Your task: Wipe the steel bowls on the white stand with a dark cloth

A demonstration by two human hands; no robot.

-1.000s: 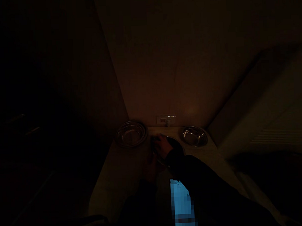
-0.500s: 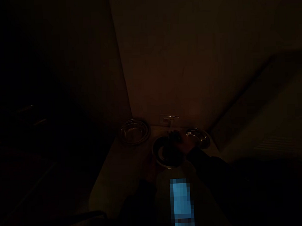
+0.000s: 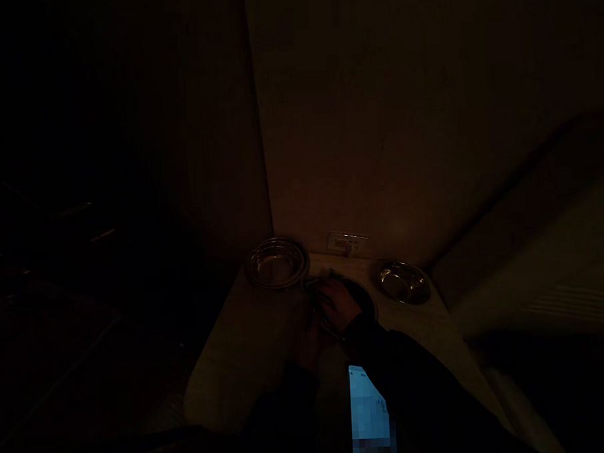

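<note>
The scene is very dark. A round metal bowl or deep plate [image 3: 366, 302] is at the middle of a small table. My left hand [image 3: 305, 340] is at its near left rim, with the fingers closed on the edge as far as the dimness shows. My right hand [image 3: 339, 305] presses a dark greenish cloth [image 3: 334, 274] against the left side of the bowl, its fingers bent over the cloth. The right hand and sleeve cover much of the bowl's inside.
Shiny metal plates [image 3: 276, 266], seemingly stacked, stand at the table's back left. Another shiny metal dish [image 3: 403, 282] lies at the back right. A wall socket [image 3: 347, 242] is behind the table [image 3: 222, 363]. A lit, pixelated screen [image 3: 369, 410] glows at the near edge.
My right hand has moved with the cloth from the bowl's far right side to its left side. The left hand stays at the rim. The view has shifted slightly.
</note>
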